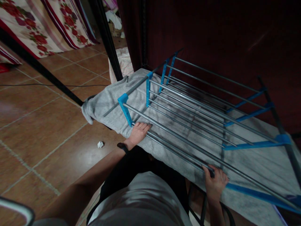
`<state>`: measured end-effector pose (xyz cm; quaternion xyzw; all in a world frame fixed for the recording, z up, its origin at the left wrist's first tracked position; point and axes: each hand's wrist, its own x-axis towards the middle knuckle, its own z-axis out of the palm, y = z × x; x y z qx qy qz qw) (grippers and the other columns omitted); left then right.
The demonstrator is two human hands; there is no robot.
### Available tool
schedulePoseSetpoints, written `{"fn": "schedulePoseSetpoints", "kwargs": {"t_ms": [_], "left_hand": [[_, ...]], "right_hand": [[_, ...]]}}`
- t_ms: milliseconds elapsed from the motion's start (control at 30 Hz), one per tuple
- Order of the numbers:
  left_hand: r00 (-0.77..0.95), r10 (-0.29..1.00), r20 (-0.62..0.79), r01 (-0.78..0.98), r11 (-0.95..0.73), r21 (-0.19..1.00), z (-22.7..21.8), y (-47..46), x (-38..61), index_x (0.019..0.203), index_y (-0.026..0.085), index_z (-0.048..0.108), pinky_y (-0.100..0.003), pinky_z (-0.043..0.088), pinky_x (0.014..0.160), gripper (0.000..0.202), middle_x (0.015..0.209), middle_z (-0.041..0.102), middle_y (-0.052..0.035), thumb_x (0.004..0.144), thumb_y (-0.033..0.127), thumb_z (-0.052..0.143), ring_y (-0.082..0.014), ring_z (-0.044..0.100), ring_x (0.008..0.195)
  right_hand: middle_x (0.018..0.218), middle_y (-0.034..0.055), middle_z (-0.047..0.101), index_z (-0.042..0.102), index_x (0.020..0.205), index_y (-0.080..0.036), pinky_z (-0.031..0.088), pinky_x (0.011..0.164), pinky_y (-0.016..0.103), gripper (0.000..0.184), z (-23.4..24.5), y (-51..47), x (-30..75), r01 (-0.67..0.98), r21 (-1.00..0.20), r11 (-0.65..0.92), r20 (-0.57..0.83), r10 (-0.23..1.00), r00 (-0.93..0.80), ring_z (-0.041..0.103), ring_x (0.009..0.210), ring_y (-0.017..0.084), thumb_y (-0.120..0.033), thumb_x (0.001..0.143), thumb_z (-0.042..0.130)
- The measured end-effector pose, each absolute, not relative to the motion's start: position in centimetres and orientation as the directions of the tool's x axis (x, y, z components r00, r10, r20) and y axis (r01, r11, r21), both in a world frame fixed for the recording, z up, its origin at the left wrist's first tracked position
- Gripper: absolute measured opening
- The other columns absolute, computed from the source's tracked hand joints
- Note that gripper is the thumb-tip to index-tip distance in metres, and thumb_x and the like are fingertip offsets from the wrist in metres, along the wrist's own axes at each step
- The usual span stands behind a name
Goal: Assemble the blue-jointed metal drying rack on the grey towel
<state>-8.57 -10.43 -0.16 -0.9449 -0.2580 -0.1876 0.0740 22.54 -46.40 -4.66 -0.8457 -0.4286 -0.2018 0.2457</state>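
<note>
A folding drying rack (188, 116) with grey metal rods and blue plastic joints lies tilted over a grey towel (110, 100) spread on a raised surface. My left hand (138, 131) rests near the rack's near-left corner, fingers curled onto the lowest rods beside a blue joint (125, 110). My right hand (215, 183) grips the same lower rods further right, fingers wrapped over them. A black band sits on my left wrist (122, 147).
Brown tiled floor (47, 131) stretches to the left, with a small crumpled white scrap (100, 144). A black pole (107, 37) stands behind the towel. Floral fabric (39, 28) hangs at top left. Dark red curtain (223, 34) backs the rack.
</note>
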Motion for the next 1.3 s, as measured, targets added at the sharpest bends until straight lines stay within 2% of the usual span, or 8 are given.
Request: {"fn": "schedulePoseSetpoints", "kwargs": {"t_ms": [233, 767, 1300], "left_hand": [[0.789, 0.497, 0.363, 0.534, -0.845, -0.005, 0.08, -10.61, -8.51, 0.103, 0.018, 0.066, -0.037, 0.036, 0.075, 0.024, 0.085, 0.064, -0.0080, 0.091, 0.011, 0.047, -0.0232, 0.056, 0.082], [0.782, 0.489, 0.386, 0.535, -0.844, -0.016, 0.27, -10.79, -8.53, 0.103, 0.017, 0.066, -0.037, 0.035, 0.073, 0.022, 0.084, 0.064, -0.0077, 0.093, 0.013, 0.047, -0.0233, 0.056, 0.082], [0.770, 0.495, 0.403, 0.539, -0.842, 0.006, 0.08, -10.72, -8.49, 0.104, 0.018, 0.066, -0.039, 0.038, 0.081, 0.025, 0.085, 0.063, -0.0078, 0.090, 0.010, 0.047, -0.0244, 0.056, 0.086]], "right_hand": [[0.086, 0.0105, 0.064, 0.067, 0.095, -0.018, 0.034, 0.089, 0.043, 0.063, -4.15, -46.19, 22.23, 0.806, -0.274, -0.525, 0.535, 0.613, 0.581, 0.055, 0.089, 0.028, -0.076, 0.086, 0.043], [0.082, 0.0095, 0.063, 0.068, 0.096, -0.017, 0.035, 0.087, 0.042, 0.062, -4.15, -46.23, 22.22, 0.811, -0.254, -0.528, 0.545, 0.614, 0.570, 0.055, 0.086, 0.027, -0.074, 0.087, 0.045], [0.082, 0.0092, 0.062, 0.067, 0.096, -0.018, 0.034, 0.087, 0.042, 0.063, -4.14, -46.13, 22.01, 0.794, -0.277, -0.541, 0.544, 0.593, 0.594, 0.054, 0.088, 0.027, -0.075, 0.086, 0.044]]}}
